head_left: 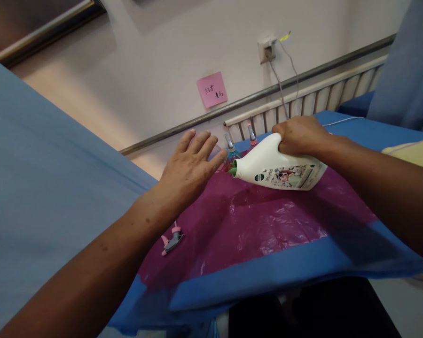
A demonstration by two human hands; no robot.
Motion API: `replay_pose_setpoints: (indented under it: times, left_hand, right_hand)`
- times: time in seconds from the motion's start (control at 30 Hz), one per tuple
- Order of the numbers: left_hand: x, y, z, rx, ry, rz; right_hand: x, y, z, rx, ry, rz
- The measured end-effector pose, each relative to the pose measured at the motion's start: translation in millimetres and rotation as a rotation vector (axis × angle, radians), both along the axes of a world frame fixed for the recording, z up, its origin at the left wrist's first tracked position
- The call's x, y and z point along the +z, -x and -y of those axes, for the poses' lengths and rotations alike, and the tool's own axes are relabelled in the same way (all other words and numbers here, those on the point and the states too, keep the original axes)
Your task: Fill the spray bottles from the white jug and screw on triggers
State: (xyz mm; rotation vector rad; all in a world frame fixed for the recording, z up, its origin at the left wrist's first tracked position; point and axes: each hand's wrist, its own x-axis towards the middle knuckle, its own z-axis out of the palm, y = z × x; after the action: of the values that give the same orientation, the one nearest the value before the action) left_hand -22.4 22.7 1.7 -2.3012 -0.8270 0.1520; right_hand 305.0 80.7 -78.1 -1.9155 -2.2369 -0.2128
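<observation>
My right hand [299, 135] is closed round the handle of a white detergent jug [285, 164], tipped with its mouth and green pouring lip to the left. A clear, pinkish bottle [223, 160] meets the jug's mouth. My left hand [192, 162], back toward me, hides most of that bottle; it shows between thumb and fingers, which appear to hold it. On the magenta plastic sheet [246, 225], a loose grey-and-pink spray trigger [173, 240] lies below my left wrist. Behind the jug stand a blue spray bottle [233, 152] and a pink-collared spray bottle [253, 140], both partly covered.
A blue cloth [285, 267] covers the bed or table beneath the sheet. Along the wall run a rail [197, 119] and a white radiator [324, 91]. Cables hang from a socket [267, 50] near a pink note [212, 89]. A blue curtain [49, 197] hangs at left.
</observation>
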Motion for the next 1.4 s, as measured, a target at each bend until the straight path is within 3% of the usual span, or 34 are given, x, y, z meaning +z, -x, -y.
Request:
replay_pose_setpoints:
  times: [0.33,0.73,0.9,1.1,1.27,1.4]
  left_hand:
    - [7.6,-8,-1,-0.021,-0.021,-0.029]
    - [-21.3,1,4,0.162,0.016,0.350]
    - [-54.4,2,-3,0.156,0.197,0.690]
    - [-117.3,3,-3,0.173,0.480,1.211]
    - [-160.5,-1,-3,0.272,0.606,1.424]
    - [-177.6,-9,-2,0.308,0.699,1.509]
  right_hand:
    - [-2.2,-7,0,-0.020,0.001,-0.059]
    - [-4.5,-25,19,-0.087,-0.017,-0.108]
    - [-8.8,-37,26,-0.111,-0.034,-0.153]
    - [-24.7,-71,31,-0.223,-0.083,-0.316]
    - [-47.1,-110,39,-0.353,-0.101,-0.504]
    - [-66.7,-133,48,-0.430,-0.122,-0.586]
